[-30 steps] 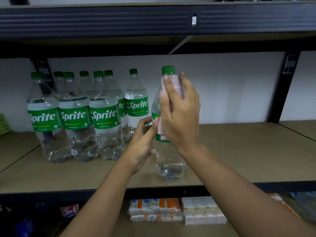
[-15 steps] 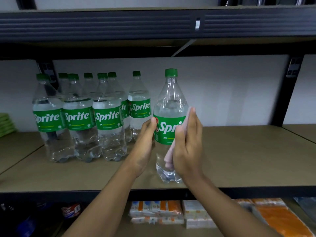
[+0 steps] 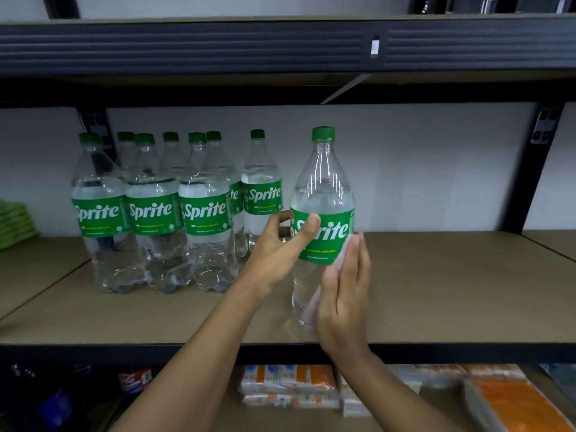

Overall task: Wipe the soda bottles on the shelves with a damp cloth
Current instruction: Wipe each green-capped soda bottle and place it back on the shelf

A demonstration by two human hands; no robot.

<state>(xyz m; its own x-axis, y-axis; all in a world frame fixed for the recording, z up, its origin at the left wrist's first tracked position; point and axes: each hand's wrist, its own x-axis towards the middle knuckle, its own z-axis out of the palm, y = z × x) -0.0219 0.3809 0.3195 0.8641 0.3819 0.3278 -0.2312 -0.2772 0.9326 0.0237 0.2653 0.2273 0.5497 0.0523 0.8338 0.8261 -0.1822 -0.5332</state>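
We hold one soda bottle (image 3: 322, 194) upright near the front edge of the shelf (image 3: 452, 291), its base on the board. To the right of this bottle the board runs bare as far as the black post (image 3: 526, 169). To its left stands the cluster of other bottles (image 3: 152, 213), the nearest just behind our left hand (image 3: 277, 251). Above the bottle's cap there is a gap before the dark beam (image 3: 218, 45) of the upper shelf. Below the bottle, under the shelf lip, lie orange and white packs (image 3: 290, 385). Since half a second ago our right hand (image 3: 344, 294) has slid lower down the bottle's right side, and our left thumb has moved from the label's edge onto its front. The left fingers (image 3: 311, 221) wrap the label, thumb in front and the rest behind, gripping the bottle. The right fingers (image 3: 355, 260) lie straight and together, pressing the pale cloth (image 3: 311, 310) flat against the bottle's lower right side.
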